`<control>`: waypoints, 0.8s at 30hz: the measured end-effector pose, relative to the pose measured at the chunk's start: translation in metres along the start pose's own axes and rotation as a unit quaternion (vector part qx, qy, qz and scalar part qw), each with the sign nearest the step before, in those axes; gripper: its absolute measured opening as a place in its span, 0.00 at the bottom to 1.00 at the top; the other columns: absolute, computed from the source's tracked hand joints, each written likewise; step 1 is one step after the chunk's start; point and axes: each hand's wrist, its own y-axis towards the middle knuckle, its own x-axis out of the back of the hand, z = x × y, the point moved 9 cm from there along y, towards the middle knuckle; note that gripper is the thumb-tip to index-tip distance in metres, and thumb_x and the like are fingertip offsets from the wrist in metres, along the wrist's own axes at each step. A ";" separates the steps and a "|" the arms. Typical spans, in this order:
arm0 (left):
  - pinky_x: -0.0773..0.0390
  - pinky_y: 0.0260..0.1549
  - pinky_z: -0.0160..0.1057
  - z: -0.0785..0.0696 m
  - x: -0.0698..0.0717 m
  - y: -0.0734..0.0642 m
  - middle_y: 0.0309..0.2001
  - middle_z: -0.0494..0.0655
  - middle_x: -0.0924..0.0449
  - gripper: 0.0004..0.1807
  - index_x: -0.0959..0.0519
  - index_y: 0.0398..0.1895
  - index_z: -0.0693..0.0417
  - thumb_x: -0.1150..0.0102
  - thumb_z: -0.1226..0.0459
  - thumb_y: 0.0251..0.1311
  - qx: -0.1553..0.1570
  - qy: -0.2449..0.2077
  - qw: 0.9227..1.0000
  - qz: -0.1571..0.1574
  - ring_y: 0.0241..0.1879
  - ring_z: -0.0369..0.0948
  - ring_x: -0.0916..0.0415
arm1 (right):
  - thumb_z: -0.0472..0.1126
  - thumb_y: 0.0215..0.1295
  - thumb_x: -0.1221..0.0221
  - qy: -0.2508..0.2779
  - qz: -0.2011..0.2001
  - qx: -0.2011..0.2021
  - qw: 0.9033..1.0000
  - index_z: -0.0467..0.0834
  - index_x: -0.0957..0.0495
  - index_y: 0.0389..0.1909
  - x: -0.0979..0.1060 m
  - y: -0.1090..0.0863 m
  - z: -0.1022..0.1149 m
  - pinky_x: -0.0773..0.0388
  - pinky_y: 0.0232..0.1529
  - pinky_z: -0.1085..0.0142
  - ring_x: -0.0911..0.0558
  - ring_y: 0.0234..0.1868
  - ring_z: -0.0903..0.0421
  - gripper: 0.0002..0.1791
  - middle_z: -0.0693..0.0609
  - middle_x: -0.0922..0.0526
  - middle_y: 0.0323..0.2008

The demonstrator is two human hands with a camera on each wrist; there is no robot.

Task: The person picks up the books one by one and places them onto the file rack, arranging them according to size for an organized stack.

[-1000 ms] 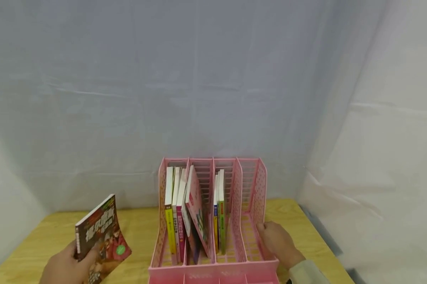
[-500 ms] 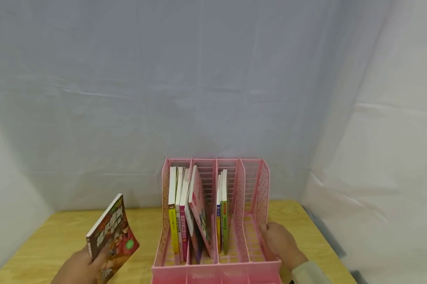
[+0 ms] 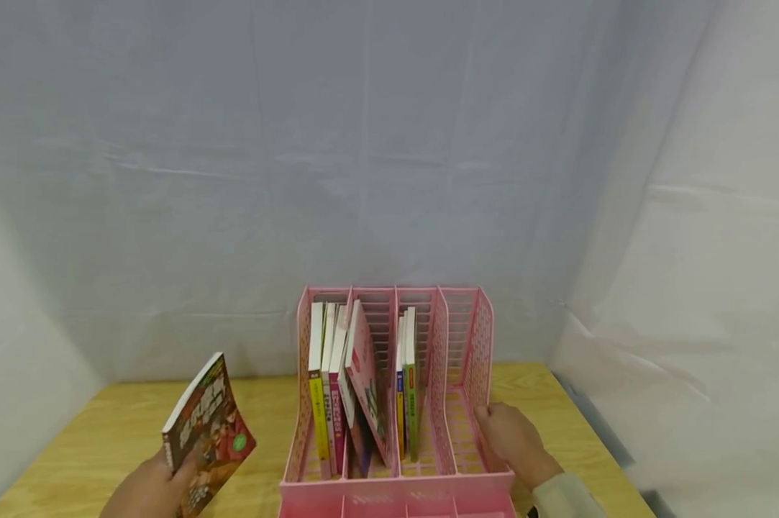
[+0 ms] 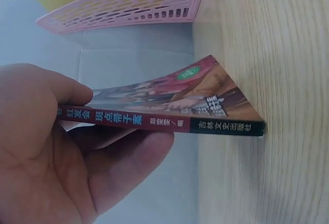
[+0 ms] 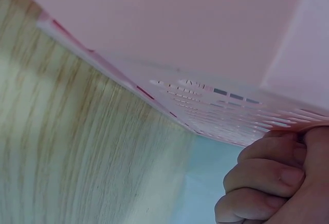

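Note:
A brown paperback book [image 3: 211, 432] with a colourful cover is held upright, slightly bent, at the left of the head view. My left hand [image 3: 146, 489] pinches it between thumb and fingers; in the left wrist view its spine [image 4: 169, 123] faces the camera. Whether its lower end touches the table cannot be told. My right hand [image 3: 512, 440] grips the right side wall of a pink file rack [image 3: 395, 489]. In the right wrist view the fingers [image 5: 262, 175] curl at the edge of that perforated wall [image 5: 221, 100]; the thumb is mostly hidden.
Several books [image 3: 327, 388] stand in the rack's leftmost compartment. A pink-covered book [image 3: 368, 381] leans in the second, and thin books [image 3: 410, 388] stand in the third. The rightmost compartment shows its bare grid floor. Wooden table [image 3: 78, 446] surrounds the rack; pale sheeting [image 3: 389, 144] hangs behind.
My left hand has brought the book a little to the right, closer to the rack. The right hand keeps its grip on the side wall. The head view has shifted slightly.

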 end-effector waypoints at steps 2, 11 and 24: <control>0.18 0.41 0.63 -0.002 -0.001 0.000 0.54 0.79 0.22 0.36 0.42 0.71 0.83 0.61 0.53 0.83 -0.006 0.000 1.000 -0.009 0.45 0.66 0.16 | 0.50 0.83 0.60 -0.001 0.002 -0.002 1.000 0.46 0.33 0.17 0.000 0.000 0.000 0.31 0.28 0.59 0.31 0.21 0.53 0.29 0.50 0.31 0.17; 0.20 0.42 0.64 -0.016 -0.005 -0.006 0.52 0.78 0.21 0.40 0.37 0.67 0.84 0.64 0.48 0.81 0.045 -0.036 0.996 -0.064 0.44 0.66 0.17 | 0.51 0.82 0.58 0.004 0.001 -0.012 1.000 0.45 0.32 0.18 0.001 0.001 0.000 0.28 0.31 0.56 0.28 0.24 0.52 0.28 0.49 0.27 0.19; 0.40 0.72 0.35 -0.144 0.065 -0.118 0.72 0.58 0.30 0.35 0.37 0.77 0.65 0.38 0.67 0.68 -0.137 -0.235 0.739 -0.617 0.72 0.43 0.34 | 0.52 0.82 0.58 0.022 0.012 -0.022 0.999 0.46 0.31 0.20 -0.004 0.001 -0.005 0.29 0.28 0.58 0.28 0.23 0.52 0.27 0.49 0.28 0.20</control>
